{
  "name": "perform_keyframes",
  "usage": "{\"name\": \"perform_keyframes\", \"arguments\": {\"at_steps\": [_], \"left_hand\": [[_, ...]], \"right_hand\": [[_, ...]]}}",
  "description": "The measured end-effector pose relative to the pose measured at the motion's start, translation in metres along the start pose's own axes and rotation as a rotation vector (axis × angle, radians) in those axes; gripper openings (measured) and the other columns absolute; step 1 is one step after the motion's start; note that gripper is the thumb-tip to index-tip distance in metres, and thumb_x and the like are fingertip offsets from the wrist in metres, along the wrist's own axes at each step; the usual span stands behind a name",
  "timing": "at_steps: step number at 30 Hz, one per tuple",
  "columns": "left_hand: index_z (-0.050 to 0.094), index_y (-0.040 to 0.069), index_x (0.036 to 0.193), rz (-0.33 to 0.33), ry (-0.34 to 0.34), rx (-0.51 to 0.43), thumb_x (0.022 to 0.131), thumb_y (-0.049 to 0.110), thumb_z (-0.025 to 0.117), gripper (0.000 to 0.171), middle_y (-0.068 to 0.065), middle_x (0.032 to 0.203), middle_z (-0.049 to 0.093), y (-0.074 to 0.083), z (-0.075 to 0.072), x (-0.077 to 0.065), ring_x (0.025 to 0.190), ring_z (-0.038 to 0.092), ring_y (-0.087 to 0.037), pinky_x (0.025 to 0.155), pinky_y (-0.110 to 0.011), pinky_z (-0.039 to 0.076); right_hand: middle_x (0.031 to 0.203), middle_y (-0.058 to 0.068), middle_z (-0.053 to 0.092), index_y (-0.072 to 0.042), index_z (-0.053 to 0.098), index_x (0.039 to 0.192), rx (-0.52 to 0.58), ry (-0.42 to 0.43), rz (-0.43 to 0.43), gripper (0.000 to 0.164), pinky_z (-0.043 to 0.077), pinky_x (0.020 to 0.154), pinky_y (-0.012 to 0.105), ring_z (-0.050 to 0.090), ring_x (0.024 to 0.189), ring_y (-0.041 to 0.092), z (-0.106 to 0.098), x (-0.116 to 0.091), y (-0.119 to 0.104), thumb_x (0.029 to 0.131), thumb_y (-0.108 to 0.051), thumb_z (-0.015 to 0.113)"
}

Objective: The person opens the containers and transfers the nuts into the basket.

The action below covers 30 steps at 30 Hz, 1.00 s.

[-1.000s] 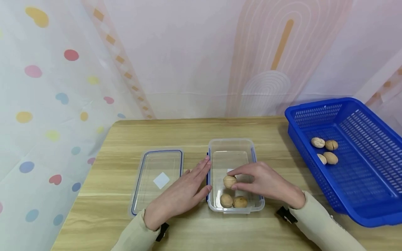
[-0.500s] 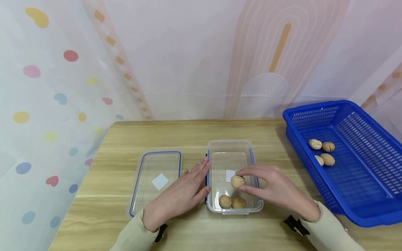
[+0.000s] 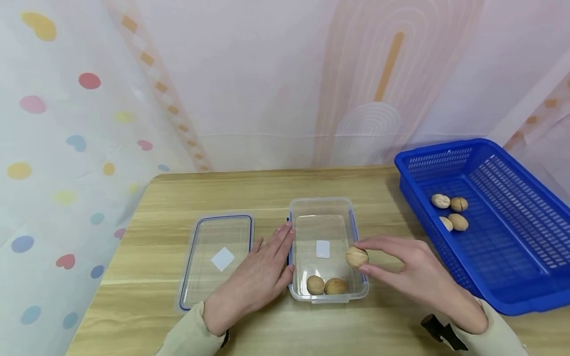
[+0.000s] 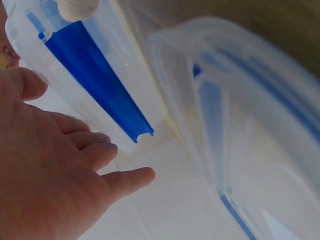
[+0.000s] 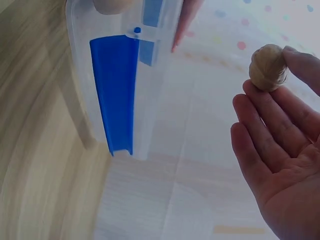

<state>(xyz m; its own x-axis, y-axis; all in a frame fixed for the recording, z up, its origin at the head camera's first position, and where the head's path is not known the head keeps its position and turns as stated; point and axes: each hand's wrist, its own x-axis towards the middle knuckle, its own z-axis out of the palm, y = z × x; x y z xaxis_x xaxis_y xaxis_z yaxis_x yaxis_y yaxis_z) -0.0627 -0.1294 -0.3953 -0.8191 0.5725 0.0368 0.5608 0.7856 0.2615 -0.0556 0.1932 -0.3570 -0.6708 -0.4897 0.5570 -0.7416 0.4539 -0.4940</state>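
My right hand (image 3: pixel 411 259) pinches a walnut (image 3: pixel 357 257) between thumb and fingers, over the right rim of a clear plastic container (image 3: pixel 318 222). In the right wrist view the pinched walnut (image 5: pixel 268 67) shows well above the container's blue side latch (image 5: pixel 116 95). Two walnuts, one paler (image 3: pixel 315 285) and one browner (image 3: pixel 336 286), lie side by side at the container's near end. Fairly straight, the fingers of my left hand (image 3: pixel 256 277) rest along the container's left side. The left wrist view shows that hand's palm (image 4: pixel 50 170) beside a blue latch (image 4: pixel 95 75).
A clear lid (image 3: pixel 213 232) with a blue seal and a white label lies left of the container, partly under the left hand. On the right stands a blue perforated basket (image 3: pixel 503 247) with several walnuts (image 3: pixel 457 222) inside. A patterned cloth (image 3: pixel 267 89) hangs behind the table.
My right hand has moved right with the walnut, from over the container's middle to its right rim. My left hand keeps its place at the container's side. The head view has shifted slightly.
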Motion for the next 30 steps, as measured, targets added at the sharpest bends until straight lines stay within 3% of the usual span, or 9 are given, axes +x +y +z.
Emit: {"name": "perform_keyframes", "arguments": {"at_steps": [8, 15, 20, 25, 30], "left_hand": [[0.026, -0.003, 0.162, -0.007, 0.017, 0.026, 0.107, 0.029, 0.044, 0.066, -0.015, 0.172, 0.014, 0.0, 0.005, -0.004, 0.156, 0.022, -0.03, 0.118, -0.065, 0.029], [0.026, -0.003, 0.162, -0.006, 0.027, 0.034, 0.107, 0.027, 0.046, 0.066, -0.014, 0.172, 0.015, -0.002, 0.005, -0.005, 0.156, 0.023, -0.029, 0.118, -0.064, 0.029], [0.026, -0.003, 0.162, -0.008, 0.021, 0.029, 0.107, 0.027, 0.046, 0.065, -0.015, 0.172, 0.014, -0.003, 0.005, -0.005, 0.156, 0.021, -0.029, 0.119, -0.064, 0.028], [0.026, -0.003, 0.162, 0.0, 0.017, 0.025, 0.107, 0.028, 0.045, 0.065, -0.014, 0.172, 0.013, -0.002, 0.006, -0.002, 0.156, 0.02, -0.029, 0.119, -0.064, 0.028], [0.024, -0.003, 0.162, 0.006, 0.011, 0.018, 0.108, 0.028, 0.044, 0.066, -0.014, 0.172, 0.012, -0.001, 0.006, 0.001, 0.157, 0.019, -0.028, 0.118, -0.064, 0.028]], "right_hand": [[0.115, -0.005, 0.076, -0.018, 0.077, 0.12, -0.033, 0.024, 0.05, 0.038, 0.049, 0.097, 0.013, 0.071, 0.107, 0.012, -0.023, -0.012, -0.011, 0.084, -0.02, 0.087], [0.113, -0.005, 0.076, -0.015, 0.077, 0.12, -0.089, 0.05, 0.035, 0.037, 0.05, 0.093, 0.012, 0.069, 0.108, 0.002, -0.049, -0.018, -0.013, 0.096, -0.043, 0.074], [0.112, -0.003, 0.077, -0.013, 0.078, 0.119, -0.134, 0.065, 0.017, 0.035, 0.048, 0.093, 0.009, 0.066, 0.11, -0.003, -0.069, -0.019, -0.013, 0.094, -0.037, 0.077], [0.114, -0.009, 0.076, -0.017, 0.078, 0.121, -0.238, 0.05, 0.081, 0.04, 0.047, 0.077, 0.007, 0.064, 0.105, -0.01, -0.089, -0.022, -0.017, 0.082, -0.021, 0.089], [0.117, -0.016, 0.073, -0.016, 0.079, 0.118, -0.314, 0.087, 0.097, 0.038, 0.049, 0.063, 0.009, 0.06, 0.105, -0.016, -0.103, -0.028, -0.014, 0.091, -0.042, 0.079]]}}
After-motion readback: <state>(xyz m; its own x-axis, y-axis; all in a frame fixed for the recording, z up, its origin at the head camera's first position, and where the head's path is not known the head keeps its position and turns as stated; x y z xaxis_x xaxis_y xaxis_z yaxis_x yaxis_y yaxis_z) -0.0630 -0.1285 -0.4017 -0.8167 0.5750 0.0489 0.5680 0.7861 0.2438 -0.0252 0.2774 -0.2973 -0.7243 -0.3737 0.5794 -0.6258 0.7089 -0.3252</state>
